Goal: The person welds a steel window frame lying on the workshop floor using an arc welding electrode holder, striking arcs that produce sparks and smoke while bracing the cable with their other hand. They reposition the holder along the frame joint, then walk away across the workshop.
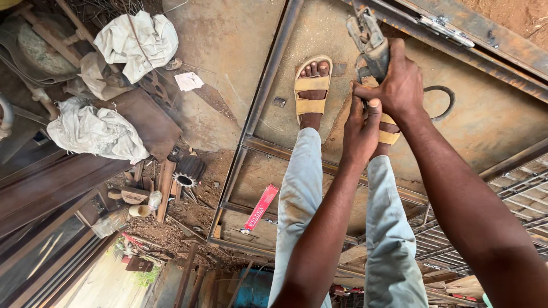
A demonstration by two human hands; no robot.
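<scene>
Both my hands meet on a grey metal tool (370,43), an electrode-holder-like clamp, held above a rusty steel door panel (319,34). My right hand (399,82) wraps its handle from the right. My left hand (361,128) comes up from below, its thumb and fingers touching the tool's lower end. My feet in tan sandals (311,88) stand on the panel, my legs in pale trousers (297,205).
A red flat box (261,206) lies on the panel's lower frame. White cloth sacks (137,37) and another bundle (94,131) sit left among scrap metal and a black gear (186,174). A dark cable loop (448,100) lies right; metal grilles (514,188) beyond.
</scene>
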